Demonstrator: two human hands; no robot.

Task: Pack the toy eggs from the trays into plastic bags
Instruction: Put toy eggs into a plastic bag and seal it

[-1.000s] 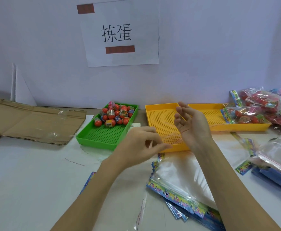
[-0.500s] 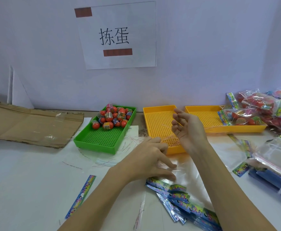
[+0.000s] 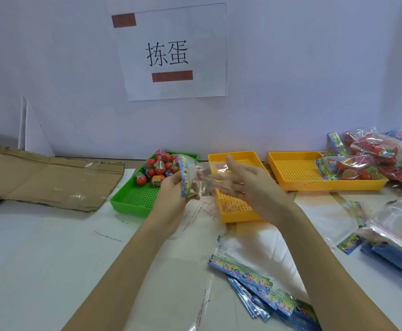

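White tabletop is filling the lower frame. I'm pinching an empty plastic bag (image 3: 190, 177) by its printed header in my left hand (image 3: 171, 199); my right hand (image 3: 240, 180), fingers straight, is opening it, toy eggs (image 3: 158, 169) waiting in the green tray (image 3: 133, 199) at centre.

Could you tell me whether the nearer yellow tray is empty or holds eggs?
Empty: the nearer yellow tray shows only bare perforated floor where visible; hands hide part.

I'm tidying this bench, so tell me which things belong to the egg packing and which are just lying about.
In use: toy eggs, green tray, plastic bag held by the left hand, right hand, stack of empty bags, packed bags.

Lying about: flattened cardboard, wall sign.
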